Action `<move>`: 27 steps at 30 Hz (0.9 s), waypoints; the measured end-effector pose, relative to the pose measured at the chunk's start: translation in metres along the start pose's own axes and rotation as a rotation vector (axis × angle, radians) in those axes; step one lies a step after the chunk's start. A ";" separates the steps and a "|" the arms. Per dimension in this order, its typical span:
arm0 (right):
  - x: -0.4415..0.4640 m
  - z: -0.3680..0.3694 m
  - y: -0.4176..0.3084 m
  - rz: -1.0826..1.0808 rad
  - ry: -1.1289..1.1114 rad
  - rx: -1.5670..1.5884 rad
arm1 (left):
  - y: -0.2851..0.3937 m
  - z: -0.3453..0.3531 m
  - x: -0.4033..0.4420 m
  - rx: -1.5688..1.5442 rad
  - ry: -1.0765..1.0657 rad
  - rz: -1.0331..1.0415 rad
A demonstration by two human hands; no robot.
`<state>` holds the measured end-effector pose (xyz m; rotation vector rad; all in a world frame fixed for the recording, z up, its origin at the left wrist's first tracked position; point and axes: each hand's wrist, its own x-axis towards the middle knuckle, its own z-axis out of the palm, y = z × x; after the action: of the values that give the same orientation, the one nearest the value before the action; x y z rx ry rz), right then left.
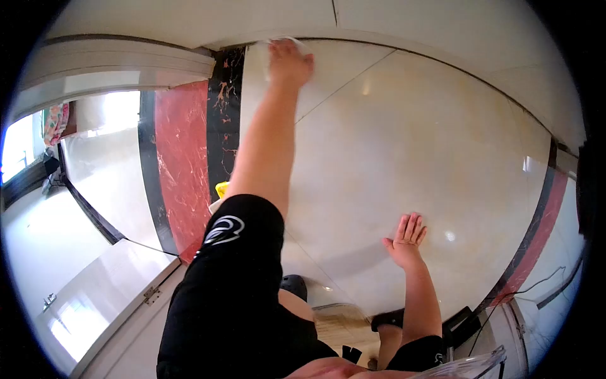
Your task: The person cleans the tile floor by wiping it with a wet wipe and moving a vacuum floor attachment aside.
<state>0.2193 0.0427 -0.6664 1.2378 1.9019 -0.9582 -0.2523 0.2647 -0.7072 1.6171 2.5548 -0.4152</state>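
Observation:
My left hand is stretched far forward, where the pale glossy floor tiles meet the white wall. Under and around its fingers shows a thin white cloth, pressed against the floor; the fingers are partly blurred. My right hand rests palm down on the tiles nearer my body, fingers spread and thumb to the left, with nothing in it.
A dark and red stone strip crosses a doorway at left, with an open white door below it. Something yellow shows beside my left arm. A black cable runs at lower right. Dark shoes are near my body.

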 end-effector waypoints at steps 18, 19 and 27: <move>-0.003 -0.012 -0.004 0.036 -0.081 0.018 | -0.002 0.010 -0.020 -0.050 0.120 0.334; -0.003 -0.013 -0.004 0.037 -0.076 0.019 | -0.015 0.011 -0.020 -0.054 0.115 0.325; 0.001 -0.005 0.007 0.039 -0.040 -0.038 | -0.097 0.010 -0.015 -0.167 -0.015 0.069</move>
<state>0.2246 0.0487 -0.6660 1.2205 1.8507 -0.9159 -0.3331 0.2099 -0.6957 1.6299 2.4412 -0.2009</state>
